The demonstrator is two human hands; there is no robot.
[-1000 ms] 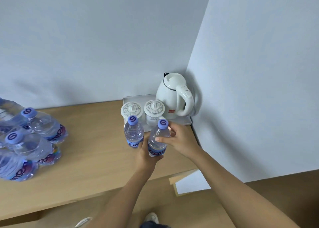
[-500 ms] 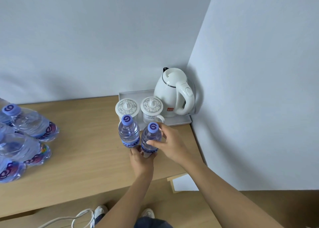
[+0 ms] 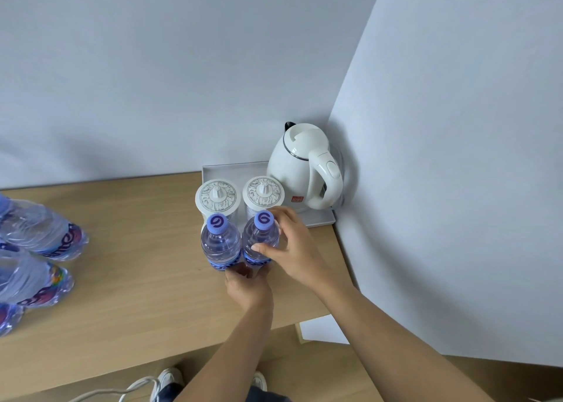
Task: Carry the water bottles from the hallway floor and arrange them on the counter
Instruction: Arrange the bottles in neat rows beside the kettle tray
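Clear bottles (image 3: pixel 220 243) stand placed on counter (image 3: pixel 128 279); right hand (image 3: pixel 292 249) and left hand (image 3: pixel 248 286) grip them. Next: release evenly.

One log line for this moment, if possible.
right hand: grips right bottle | left hand: at both bottles' bases | left bottle: upright, counter

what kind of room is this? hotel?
Probably a hotel or guest room, though not certain. A white electric kettle and two lidded cups sit on a tray in the corner of a wooden counter, with small water bottles being set out beside them.
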